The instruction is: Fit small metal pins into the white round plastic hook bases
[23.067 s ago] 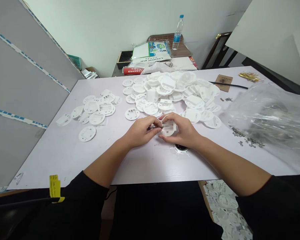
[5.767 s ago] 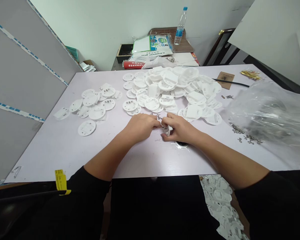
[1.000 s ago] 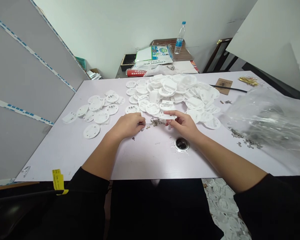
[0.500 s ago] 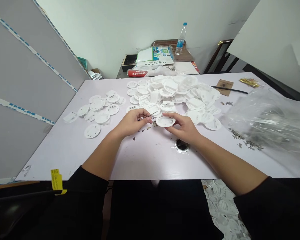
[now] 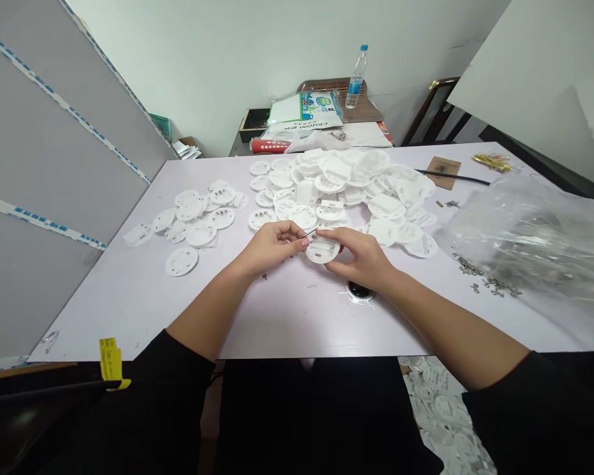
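My right hand [image 5: 360, 256] grips a round white plastic disc [image 5: 323, 252] by its right edge, between thumb and fingers. Small slots and metal pieces show on the disc's face. A thin dark rod [image 5: 311, 233] is pinched in my left hand [image 5: 278, 245], its tip over the disc's upper part. Whether the tip touches the disc I cannot tell. Just beyond both hands lies a large heap of similar white discs [image 5: 336, 173]. One small metal piece [image 5: 264, 277] rests on the table below my left hand; others there are mostly hidden by the fingers.
A smaller group of discs [image 5: 200, 231] lies at left. On the right are a clear plastic bag [image 5: 539, 231], loose metal parts [image 5: 497, 286] and a black cable [image 5: 455, 176]. A round black-centred fitting [image 5: 360, 290] sits near my right wrist. A water bottle [image 5: 356, 82] stands behind.
The disc has moved slightly down and tilted more towards me. My left hand has shifted right with the rod, bringing its tip over the disc.
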`<act>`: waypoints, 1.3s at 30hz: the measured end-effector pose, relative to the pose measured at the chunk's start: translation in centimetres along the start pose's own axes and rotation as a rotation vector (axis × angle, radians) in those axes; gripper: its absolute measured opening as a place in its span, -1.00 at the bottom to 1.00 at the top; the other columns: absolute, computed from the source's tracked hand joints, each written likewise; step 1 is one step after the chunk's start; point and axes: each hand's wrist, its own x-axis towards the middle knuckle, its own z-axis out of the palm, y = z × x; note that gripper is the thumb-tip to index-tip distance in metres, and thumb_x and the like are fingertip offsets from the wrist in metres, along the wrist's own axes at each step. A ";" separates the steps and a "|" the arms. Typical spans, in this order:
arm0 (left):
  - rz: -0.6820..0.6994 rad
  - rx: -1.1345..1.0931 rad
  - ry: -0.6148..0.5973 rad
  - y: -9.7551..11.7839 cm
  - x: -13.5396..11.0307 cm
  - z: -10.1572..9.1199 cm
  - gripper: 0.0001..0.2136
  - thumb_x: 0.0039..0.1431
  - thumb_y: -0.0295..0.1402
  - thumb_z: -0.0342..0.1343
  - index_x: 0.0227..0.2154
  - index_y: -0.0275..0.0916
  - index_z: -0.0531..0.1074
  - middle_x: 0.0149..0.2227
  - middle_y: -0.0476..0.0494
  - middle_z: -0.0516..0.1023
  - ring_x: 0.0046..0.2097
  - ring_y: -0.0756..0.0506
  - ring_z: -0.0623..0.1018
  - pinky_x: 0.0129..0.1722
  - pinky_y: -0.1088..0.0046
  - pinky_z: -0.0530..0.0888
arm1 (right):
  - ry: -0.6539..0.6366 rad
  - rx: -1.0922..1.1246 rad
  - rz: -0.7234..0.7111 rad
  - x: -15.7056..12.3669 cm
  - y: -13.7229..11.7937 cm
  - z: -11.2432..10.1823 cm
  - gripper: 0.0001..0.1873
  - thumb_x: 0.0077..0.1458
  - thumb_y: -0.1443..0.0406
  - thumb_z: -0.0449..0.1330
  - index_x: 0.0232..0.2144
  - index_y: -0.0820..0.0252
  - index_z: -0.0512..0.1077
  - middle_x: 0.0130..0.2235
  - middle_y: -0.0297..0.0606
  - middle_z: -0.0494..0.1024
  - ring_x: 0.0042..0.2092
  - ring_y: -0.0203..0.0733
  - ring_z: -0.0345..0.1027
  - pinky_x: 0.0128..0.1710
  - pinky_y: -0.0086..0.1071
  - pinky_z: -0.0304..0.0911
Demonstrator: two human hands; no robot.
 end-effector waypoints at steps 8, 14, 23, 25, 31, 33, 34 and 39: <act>-0.007 0.015 0.036 -0.6 0.3 0.8 -0.66 0.09 -0.08 0.31 -0.29 -0.29 0.50 -0.31 -0.16 0.61 -0.27 -0.04 0.54 -0.25 0.44 0.40 | 0.001 -0.044 -0.004 0.0 0.0 0.1 -0.48 0.06 0.37 0.27 0.11 0.14 0.43 -0.03 -0.19 0.58 -0.15 -0.15 0.47 -0.17 -0.27 0.43; -0.023 0.069 0.072 -0.6 0.4 1.3 -0.64 0.07 -0.06 0.31 -0.33 -0.29 0.48 -0.34 -0.15 0.59 -0.30 -0.05 0.51 -0.29 0.43 0.38 | 0.016 -0.083 -0.015 0.0 0.0 0.2 -0.51 0.07 0.36 0.26 0.08 0.17 0.45 -0.07 -0.16 0.59 -0.10 -0.10 0.48 -0.15 -0.24 0.43; 0.108 0.256 0.128 -0.9 0.4 1.9 -0.68 0.14 -0.06 0.24 -0.34 -0.26 0.45 -0.33 -0.06 0.52 -0.36 0.02 0.39 -0.37 0.49 0.32 | 0.032 -0.081 -0.004 0.1 -0.2 0.2 -0.52 0.06 0.36 0.27 0.07 0.17 0.44 -0.10 -0.19 0.59 -0.12 -0.11 0.49 -0.16 -0.23 0.45; 0.120 0.262 0.132 -1.0 0.4 2.0 -0.69 0.16 -0.07 0.22 -0.32 -0.25 0.45 -0.32 -0.06 0.52 -0.37 0.03 0.38 -0.38 0.49 0.30 | 0.037 -0.078 -0.010 0.1 -0.2 0.2 -0.52 0.06 0.36 0.27 0.07 0.17 0.44 -0.09 -0.20 0.59 -0.11 -0.11 0.50 -0.14 -0.23 0.45; 0.128 0.293 0.155 -1.4 0.6 2.1 -0.67 0.21 -0.03 0.17 -0.30 -0.24 0.47 -0.32 -0.06 0.51 -0.35 0.01 0.39 -0.35 0.45 0.32 | 0.036 -0.080 -0.014 0.0 -0.2 0.2 -0.52 0.06 0.36 0.27 0.07 0.15 0.43 -0.08 -0.19 0.59 -0.10 -0.09 0.50 -0.14 -0.21 0.45; 0.140 0.317 0.156 -1.3 0.5 2.2 -0.68 0.21 -0.04 0.16 -0.32 -0.24 0.45 -0.31 -0.05 0.51 -0.33 0.00 0.41 -0.32 0.44 0.33 | 0.030 -0.085 -0.004 0.0 -0.2 0.2 -0.51 0.06 0.35 0.27 0.08 0.14 0.43 -0.09 -0.19 0.60 -0.11 -0.09 0.50 -0.14 -0.20 0.45; 0.149 0.330 0.157 -1.2 0.5 2.3 -0.68 0.22 -0.05 0.16 -0.33 -0.24 0.45 -0.31 -0.04 0.51 -0.32 0.00 0.41 -0.31 0.43 0.33 | 0.028 -0.087 0.000 0.0 -0.3 0.2 -0.51 0.06 0.35 0.27 0.08 0.14 0.44 -0.09 -0.19 0.60 -0.11 -0.09 0.49 -0.15 -0.20 0.45; 0.170 0.378 0.150 -1.0 0.3 2.4 -0.68 0.23 -0.06 0.14 -0.37 -0.25 0.40 -0.34 -0.01 0.49 -0.33 0.01 0.38 -0.32 0.44 0.30 | 0.043 -0.100 -0.008 0.1 -0.3 0.2 -0.52 0.06 0.34 0.26 0.07 0.16 0.44 -0.10 -0.18 0.60 -0.14 -0.10 0.50 -0.17 -0.22 0.44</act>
